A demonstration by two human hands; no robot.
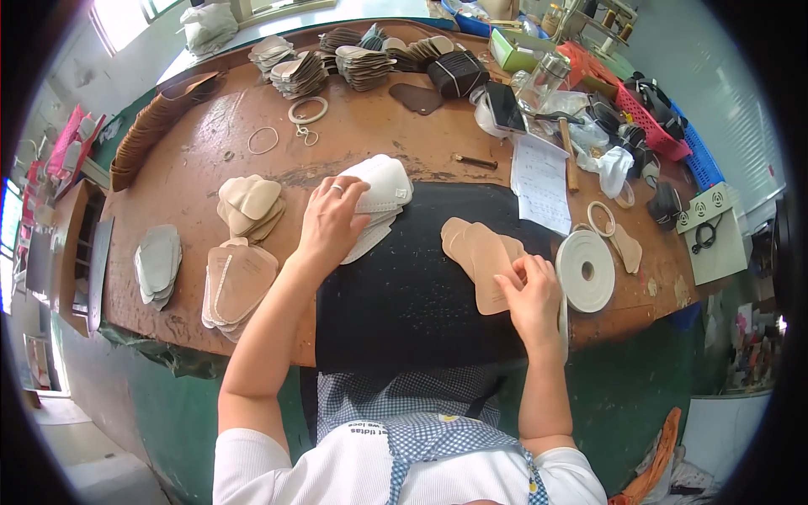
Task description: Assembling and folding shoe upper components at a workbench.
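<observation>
A fanned stack of white, shoe-part-shaped pieces (pixel 389 181) lies at the far left of a black mat (pixel 404 286). My left hand (pixel 331 220), with a ring on one finger, rests over the stack's left side, fingers and thumb apart. On the mat's right half, flat tan shoe-part-shaped pieces (pixel 481 257) overlap in a fan. My right hand (pixel 534 296) is at their right edge, its curled fingers and thumb pinching the rim of the top piece. A roll of white tape (pixel 574 282) stands just right of that hand.
Tan stacks (pixel 251 206) and a grey-white stack (pixel 157 261) lie on the left. Several stacks of pieces (pixel 364 67) line the back. A handwritten sheet (pixel 540 181), a hammer (pixel 570 156), a phone (pixel 505 108) and a pink basket (pixel 652 126) crowd the right.
</observation>
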